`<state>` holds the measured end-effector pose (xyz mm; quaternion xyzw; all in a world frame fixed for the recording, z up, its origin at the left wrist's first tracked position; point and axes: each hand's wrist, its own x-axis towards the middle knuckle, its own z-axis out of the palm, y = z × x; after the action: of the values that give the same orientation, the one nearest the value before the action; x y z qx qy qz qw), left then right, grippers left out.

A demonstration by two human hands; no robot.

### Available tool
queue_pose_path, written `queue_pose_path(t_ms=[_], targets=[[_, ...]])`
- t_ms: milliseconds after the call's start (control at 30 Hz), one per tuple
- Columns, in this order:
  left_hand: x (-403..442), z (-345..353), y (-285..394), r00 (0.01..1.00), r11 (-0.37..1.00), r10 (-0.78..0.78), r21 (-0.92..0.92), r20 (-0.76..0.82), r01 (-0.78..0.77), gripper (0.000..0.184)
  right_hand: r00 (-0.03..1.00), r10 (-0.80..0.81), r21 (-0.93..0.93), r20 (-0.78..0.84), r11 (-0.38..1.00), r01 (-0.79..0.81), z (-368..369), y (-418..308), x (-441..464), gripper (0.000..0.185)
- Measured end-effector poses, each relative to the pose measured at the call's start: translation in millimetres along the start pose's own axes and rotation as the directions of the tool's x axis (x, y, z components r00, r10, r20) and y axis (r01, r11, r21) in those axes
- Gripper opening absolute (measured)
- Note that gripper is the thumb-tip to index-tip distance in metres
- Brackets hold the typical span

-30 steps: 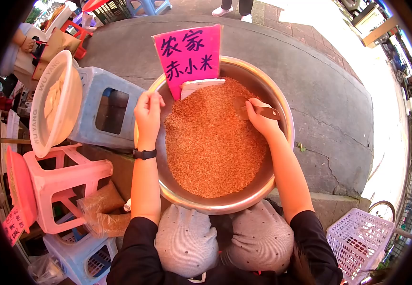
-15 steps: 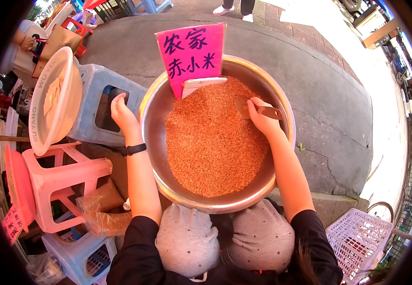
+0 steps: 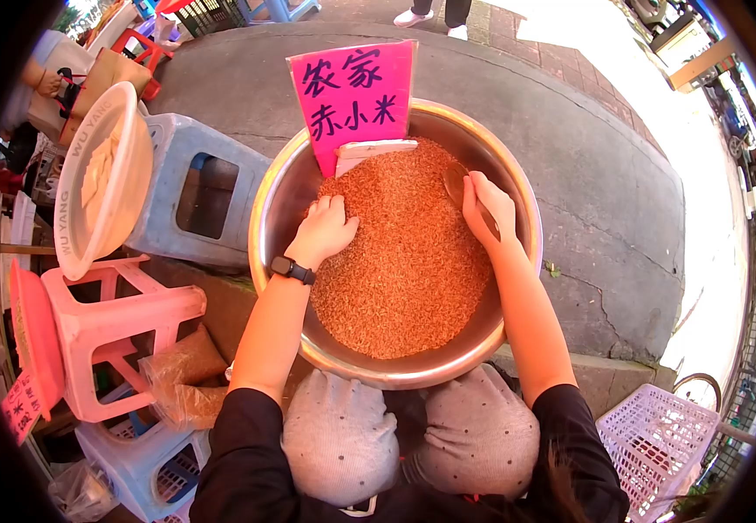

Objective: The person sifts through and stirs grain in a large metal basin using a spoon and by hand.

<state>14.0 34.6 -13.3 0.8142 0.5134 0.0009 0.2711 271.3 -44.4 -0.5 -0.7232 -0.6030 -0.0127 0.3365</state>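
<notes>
In the metal basin [image 3: 395,378], the right hand [image 3: 492,209] gripped a scoop [image 3: 454,183] at the reddish grain's [image 3: 400,288] right side, while the left hand [image 3: 326,230] bent over its left, its grip impossible to tell.

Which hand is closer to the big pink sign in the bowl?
The left hand. It is just below the sign's lower end, at the grain's left edge. The right hand, holding the scoop, is farther off, across the grain.
</notes>
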Motion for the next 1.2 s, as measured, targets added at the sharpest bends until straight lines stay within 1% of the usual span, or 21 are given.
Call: queue_pose_path(t_ms=[100, 133, 233, 267, 333, 433, 467, 500, 533, 567, 600, 700, 767, 900, 933, 1000, 1033, 1100, 1133, 1167, 1200], targets=[[3, -4, 11, 1.000, 0.992, -0.019, -0.124, -0.009, 0.018, 0.042, 1.000, -0.005, -0.004, -0.005, 1.000, 0.005, -2, -5, 2, 0.015], [3, -5, 14, 1.000, 0.984, -0.021, -0.177, -0.013, 0.018, 0.041, 0.997, -0.020, -0.020, 0.069, 1.000, 0.022, 4, 1, 0, 0.014], [8, -1, 5, 0.979, 0.940, 0.205, -0.280, 0.011, -0.194, 0.038, 0.958, -0.060, 0.036, 0.279, 0.998, 0.052, 4, -6, -5, 0.015], [13, -7, -1, 0.932, 0.891, 0.216, -0.449, 0.292, -0.066, 0.039, 0.946, -0.081, 0.175, 0.313, 0.984, 0.026, 1, -8, -7, 0.016], [2, -29, 3, 0.879, 0.821, 0.233, -0.569, 0.417, 0.053, 0.039, 0.919, -0.139, 0.439, 0.369, 0.897, -0.041, -4, -11, -9, 0.019], [-13, -64, 16, 0.798, 0.724, 0.259, -0.656, 0.544, 0.212, 0.035, 0.809, -0.072, 0.451, 0.583, 0.857, -0.249, -21, -15, -9, 0.022], [-15, -69, 16, 0.771, 0.695, 0.268, -0.670, 0.578, 0.260, 0.034, 0.869, -0.070, 0.482, 0.490, 0.852, -0.203, -21, -15, -7, 0.017], [-8, -54, 0, 0.870, 0.599, 0.237, -0.770, 0.431, 0.218, 0.030, 0.900, -0.029, 0.401, 0.435, 0.901, -0.164, -21, -13, -5, 0.016], [1, -45, -11, 0.968, 0.729, 0.131, -0.683, 0.216, 0.054, 0.030, 0.928, 0.002, 0.314, 0.372, 0.941, -0.128, -21, -10, -2, 0.016], [9, -38, -18, 0.997, 0.844, 0.064, -0.532, -0.035, -0.073, 0.030, 0.952, 0.025, 0.223, 0.305, 0.970, -0.097, -21, -9, 0, 0.016], [9, -33, -21, 0.995, 0.878, 0.043, -0.471, -0.094, -0.082, 0.031, 0.987, -0.020, 0.155, 0.161, 0.988, -0.005, -20, -9, 0, 0.014], [10, -21, -26, 0.971, 0.955, 0.023, -0.281, -0.237, -0.091, 0.035, 0.992, 0.086, -0.072, 0.089, 0.994, -0.079, -11, -4, -2, 0.011], [10, -10, -23, 0.962, 0.984, 0.050, -0.153, -0.268, -0.094, 0.040, 0.980, 0.118, -0.129, 0.160, 0.987, -0.098, -7, 1, -5, 0.010], [24, 9, -16, 0.979, 0.952, 0.004, -0.300, -0.202, -0.066, 0.045, 0.973, 0.083, -0.067, 0.214, 0.995, -0.070, 6, 1, -8, 0.010], [25, 12, -13, 0.972, 0.941, -0.026, -0.335, -0.232, -0.055, 0.042, 0.963, 0.079, -0.040, 0.259, 0.997, -0.071, 9, 0, -9, 0.011], [28, 9, -16, 0.987, 0.851, 0.035, -0.513, -0.157, -0.112, 0.039, 0.932, 0.074, 0.044, 0.354, 0.994, -0.095, 11, -6, -8, 0.012], [29, 7, -17, 0.990, 0.793, 0.071, -0.595, -0.124, -0.131, 0.038, 0.914, 0.005, 0.162, 0.407, 0.984, -0.077, 7, -8, -7, 0.012], [18, 1, -6, 0.999, 0.831, -0.021, -0.556, -0.025, 0.003, 0.036, 0.865, -0.149, 0.394, 0.478, 0.917, -0.060, -2, -13, -5, 0.013], [4, -16, 17, 0.999, 0.876, -0.019, -0.482, 0.026, 0.029, 0.037, 0.824, -0.116, 0.390, 0.555, 0.911, -0.134, -1, -14, -6, 0.019], [9, -10, 7, 0.985, 0.875, 0.114, -0.482, 0.131, -0.037, 0.036, 0.780, -0.135, 0.409, 0.611, 0.898, -0.165, -3, -13, -7, 0.020], [9, -12, 3, 0.950, 0.840, 0.174, -0.543, 0.261, -0.005, 0.037, 0.731, -0.153, 0.423, 0.665, 0.884, -0.199, -10, -17, -6, 0.022]])
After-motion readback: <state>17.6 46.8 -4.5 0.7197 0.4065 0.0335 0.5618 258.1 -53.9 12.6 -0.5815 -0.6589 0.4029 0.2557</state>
